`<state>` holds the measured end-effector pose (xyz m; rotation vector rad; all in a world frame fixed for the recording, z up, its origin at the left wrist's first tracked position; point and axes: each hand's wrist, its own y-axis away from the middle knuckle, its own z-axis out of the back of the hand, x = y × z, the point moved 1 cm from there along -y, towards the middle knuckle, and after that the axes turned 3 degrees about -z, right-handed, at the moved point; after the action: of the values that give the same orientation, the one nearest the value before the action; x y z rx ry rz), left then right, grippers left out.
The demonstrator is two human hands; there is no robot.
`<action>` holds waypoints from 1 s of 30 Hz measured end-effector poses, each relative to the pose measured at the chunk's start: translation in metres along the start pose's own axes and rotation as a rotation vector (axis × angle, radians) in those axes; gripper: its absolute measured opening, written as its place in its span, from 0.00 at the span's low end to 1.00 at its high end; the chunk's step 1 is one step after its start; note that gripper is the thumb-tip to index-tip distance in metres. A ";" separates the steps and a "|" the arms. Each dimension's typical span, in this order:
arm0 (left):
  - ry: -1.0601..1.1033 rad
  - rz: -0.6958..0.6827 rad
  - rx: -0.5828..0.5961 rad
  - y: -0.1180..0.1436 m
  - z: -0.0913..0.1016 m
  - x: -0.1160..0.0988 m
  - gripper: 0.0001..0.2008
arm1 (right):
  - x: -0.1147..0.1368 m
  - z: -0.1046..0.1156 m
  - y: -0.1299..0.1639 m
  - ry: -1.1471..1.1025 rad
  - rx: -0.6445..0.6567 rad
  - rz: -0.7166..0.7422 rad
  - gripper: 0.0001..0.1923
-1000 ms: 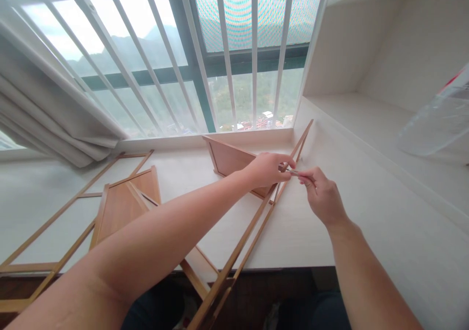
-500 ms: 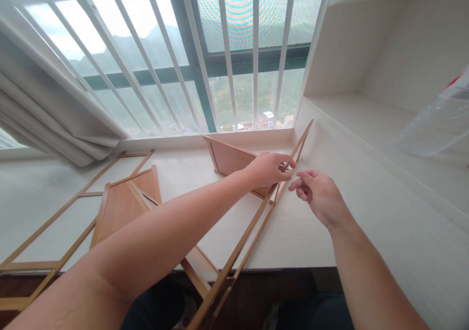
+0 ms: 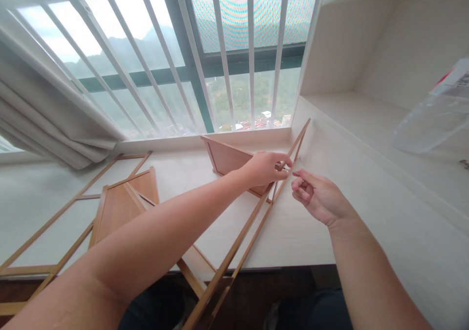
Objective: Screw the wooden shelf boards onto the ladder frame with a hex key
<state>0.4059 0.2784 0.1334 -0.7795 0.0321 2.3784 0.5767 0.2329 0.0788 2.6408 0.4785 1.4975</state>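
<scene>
My left hand [image 3: 267, 167] is curled round a rail of the slim wooden frame [image 3: 245, 225], where a wooden panel [image 3: 229, 156] meets it. A small, thin metal piece [image 3: 285, 169] pokes out between its thumb and fingers; its kind is too small to make out. Just to the right, my right hand [image 3: 317, 195] is closed in a pinch, thumb against forefinger. Its fingertips are close to the metal piece, and whatever they grip is hidden. The frame leans diagonally over the edge of the white ledge [image 3: 293, 237].
On the left, a second wooden frame [image 3: 47, 230] with a wooden panel [image 3: 122, 200] rests on the ledge. A grey curtain [image 3: 54, 100] hangs by the barred window [image 3: 205, 85]. White shelving [image 3: 340, 102] on the right holds a clear plastic bag [image 3: 432, 117].
My right hand's fingertips have come nearer the metal piece, and its other fingers have curled in more. My left hand stays at the frame. The view has shifted slightly.
</scene>
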 end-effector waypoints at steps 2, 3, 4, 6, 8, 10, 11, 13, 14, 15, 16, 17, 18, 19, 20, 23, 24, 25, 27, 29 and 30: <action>0.002 0.001 0.002 0.000 0.000 -0.001 0.14 | 0.001 0.001 0.000 0.013 0.001 0.004 0.17; 0.003 0.001 0.002 0.000 0.001 -0.001 0.14 | 0.001 0.002 0.000 0.024 -0.003 0.003 0.18; 0.003 0.003 0.002 0.001 0.001 -0.001 0.14 | 0.000 0.003 0.000 0.040 -0.011 0.000 0.18; 0.003 0.006 0.006 0.001 0.001 -0.002 0.14 | 0.000 0.005 0.000 0.090 -0.033 -0.007 0.19; 0.003 0.014 0.010 0.001 0.001 -0.002 0.15 | -0.001 0.007 0.001 0.149 -0.061 -0.011 0.21; 0.001 0.025 0.012 0.001 0.001 -0.002 0.15 | -0.001 0.008 0.001 0.191 -0.086 -0.018 0.22; 0.000 0.028 0.012 0.001 0.001 -0.002 0.15 | -0.002 0.009 0.001 0.202 -0.095 -0.024 0.23; -0.003 0.028 0.010 0.001 0.001 -0.002 0.15 | -0.002 0.010 0.001 0.206 -0.101 -0.025 0.23; -0.004 0.023 0.009 0.001 0.001 -0.002 0.15 | -0.002 0.011 0.001 0.200 -0.096 -0.018 0.22; -0.003 0.017 0.008 0.001 0.001 -0.002 0.15 | -0.002 0.012 0.001 0.189 -0.088 -0.007 0.21; 0.000 0.014 0.006 0.001 0.001 -0.002 0.15 | -0.002 0.013 0.001 0.175 -0.080 0.007 0.20; 0.004 0.012 0.005 0.001 0.001 -0.001 0.15 | -0.002 0.015 0.000 0.164 -0.072 0.021 0.18; 0.008 0.012 0.005 0.001 0.001 -0.001 0.15 | -0.002 0.017 0.000 0.160 -0.066 0.036 0.18; 0.012 0.011 0.007 0.001 0.001 -0.001 0.15 | -0.002 0.019 0.000 0.170 -0.062 0.055 0.17; 0.015 0.012 0.009 0.001 0.001 0.000 0.15 | -0.001 0.021 0.000 0.199 -0.065 0.086 0.17; 0.017 0.009 0.009 0.001 0.000 0.001 0.15 | 0.001 0.027 0.001 0.422 -0.156 0.274 0.16; 0.019 0.009 0.007 0.001 0.000 0.001 0.15 | 0.001 0.028 0.002 0.530 -0.210 0.353 0.15; 0.020 0.009 0.005 0.001 0.000 0.001 0.15 | 0.002 0.030 0.003 0.637 -0.263 0.423 0.15; 0.024 0.009 0.005 0.001 0.000 0.002 0.15 | 0.002 0.033 0.004 0.800 -0.337 0.519 0.14; 0.027 0.011 0.007 0.001 0.000 0.001 0.15 | 0.002 0.035 0.004 0.870 -0.357 0.581 0.13; 0.030 0.013 0.008 0.001 0.000 0.001 0.15 | 0.001 0.035 0.004 0.887 -0.355 0.613 0.13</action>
<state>0.4047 0.2782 0.1325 -0.8128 0.0596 2.3777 0.6084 0.2325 0.0621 1.7945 -0.5963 2.5924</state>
